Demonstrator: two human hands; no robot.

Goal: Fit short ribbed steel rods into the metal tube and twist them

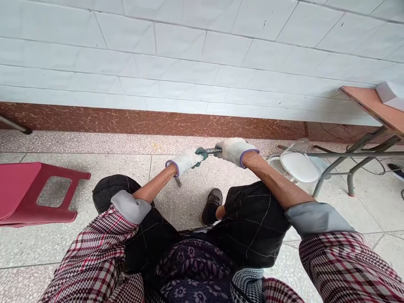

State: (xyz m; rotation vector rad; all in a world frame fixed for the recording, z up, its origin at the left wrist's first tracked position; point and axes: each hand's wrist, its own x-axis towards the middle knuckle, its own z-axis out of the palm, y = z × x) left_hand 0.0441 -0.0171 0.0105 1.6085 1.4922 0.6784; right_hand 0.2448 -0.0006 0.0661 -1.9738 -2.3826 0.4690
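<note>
A ribbed, silvery metal rod [213, 150] runs between my two hands, out over the floor in front of my knees. Whether it is a spring, a hose or a threaded bar I cannot tell. My left hand [189, 160], in a white work glove with a dark green palm and purple cuff, is closed around its left part. A short greyish end [178, 182] sticks out below that cuff; the glove hides how it joins the rod. Wrapped around the other side is my right hand [232, 150], gloved alike, a small gap from the left one.
A red plastic stool [41, 193] stands at my left. To the right are a white round-seated chair [301, 166] and a wooden-topped table [372, 103] with metal legs, a white box [391, 94] on top. A white tiled wall [176, 59] rises ahead above a brown skirting.
</note>
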